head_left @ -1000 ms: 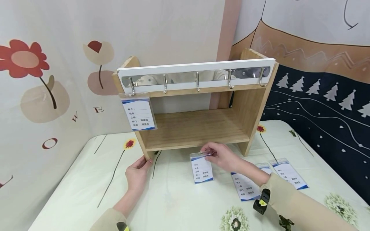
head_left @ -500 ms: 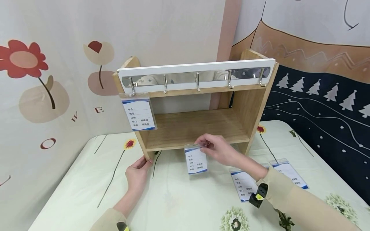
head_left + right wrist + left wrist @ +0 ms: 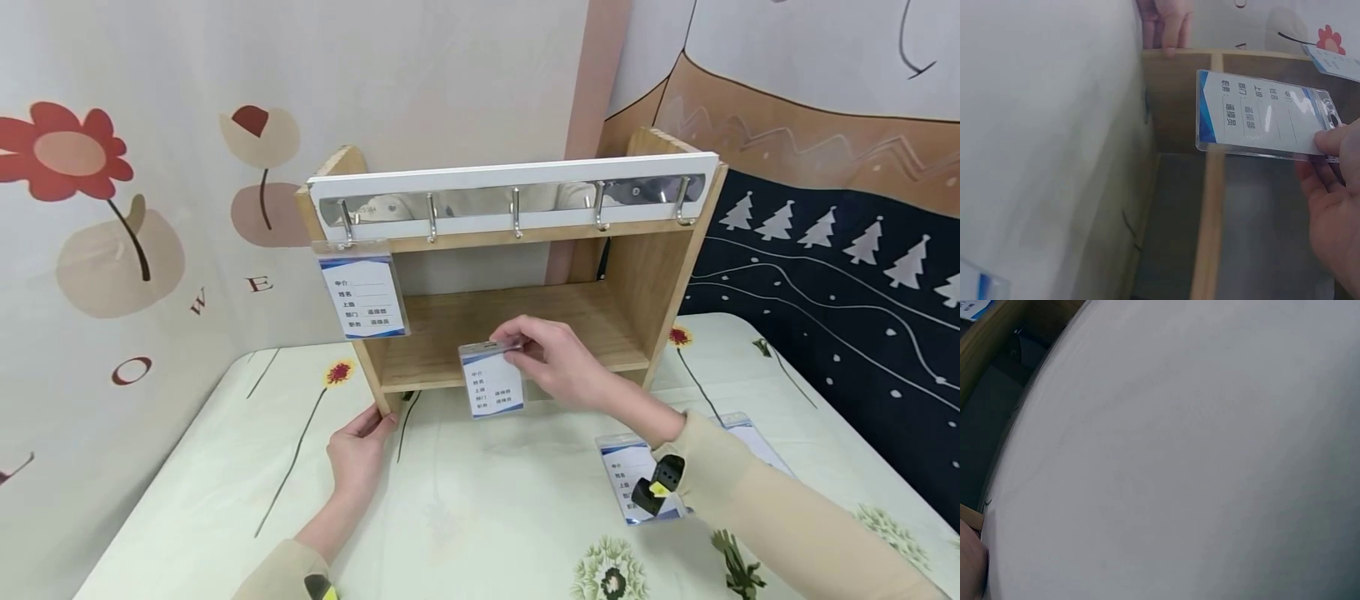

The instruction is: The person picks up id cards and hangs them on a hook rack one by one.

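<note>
My right hand pinches a clear-sleeved name badge by its top edge, thumb in front. The badge hangs in the air before the lower shelf board of a small wooden shelf. In the right wrist view, that same badge shows its printed side and its slotted end near the thumb. My left hand grips the foot of the shelf's left side panel. Across the shelf's top front runs a white hook rail with several metal hooks. Another badge hangs from the leftmost hook.
Two more badges lie on the table at the right: one badge partly under my right wrist, the other badge partly hidden by the sleeve. A pale flowered cloth covers the table. Printed curtains or walls stand behind and beside the shelf.
My right hand has raised the badge and moved it leftward, from below the shelf board to in front of it. The left hand stays on the shelf's foot.
</note>
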`<move>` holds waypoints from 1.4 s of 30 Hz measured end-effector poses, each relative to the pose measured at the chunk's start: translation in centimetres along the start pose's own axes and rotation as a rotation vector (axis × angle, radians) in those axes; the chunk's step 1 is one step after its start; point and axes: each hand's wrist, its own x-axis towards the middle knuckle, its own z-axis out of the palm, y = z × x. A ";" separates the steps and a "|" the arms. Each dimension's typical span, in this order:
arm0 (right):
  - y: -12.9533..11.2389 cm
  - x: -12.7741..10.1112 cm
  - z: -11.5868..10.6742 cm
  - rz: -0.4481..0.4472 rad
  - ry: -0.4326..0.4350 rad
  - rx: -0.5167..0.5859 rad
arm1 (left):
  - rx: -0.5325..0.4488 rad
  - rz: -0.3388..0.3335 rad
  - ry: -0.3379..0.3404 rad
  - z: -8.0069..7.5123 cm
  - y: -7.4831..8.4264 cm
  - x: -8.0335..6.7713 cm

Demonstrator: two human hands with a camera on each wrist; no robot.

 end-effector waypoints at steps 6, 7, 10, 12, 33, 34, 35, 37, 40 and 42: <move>-0.1 1.3 0.0 -0.076 0.099 -0.034 | -0.010 -0.003 -0.010 -0.1 0.1 -0.1; -0.1 1.5 0.1 -0.092 0.119 -0.045 | -0.012 -0.005 -0.011 -0.1 0.1 -0.1; 0.1 1.9 0.3 -0.134 0.178 -0.068 | -0.014 -0.009 -0.014 -0.1 0.1 -0.1; 0.1 2.2 0.4 -0.157 0.209 -0.075 | -0.012 -0.009 -0.015 -0.1 0.1 0.0; -1.8 5.2 0.8 -0.317 0.428 -0.047 | -0.012 0.001 -0.005 0.1 0.0 0.0; -1.9 5.3 0.8 -0.325 0.437 -0.047 | -0.011 0.001 -0.003 0.0 0.0 0.1; -2.0 5.4 0.9 -0.333 0.444 -0.047 | -0.010 -0.001 -0.003 0.0 -0.1 0.1; -2.3 5.6 1.1 -0.343 0.454 -0.047 | -0.011 -0.002 -0.002 0.0 -0.1 0.1; -2.6 5.9 1.3 -0.356 0.463 -0.044 | -0.010 0.002 -0.003 0.0 0.0 0.0; -2.8 6.1 1.4 -0.364 0.472 -0.042 | -0.007 0.005 -0.007 0.0 0.1 0.0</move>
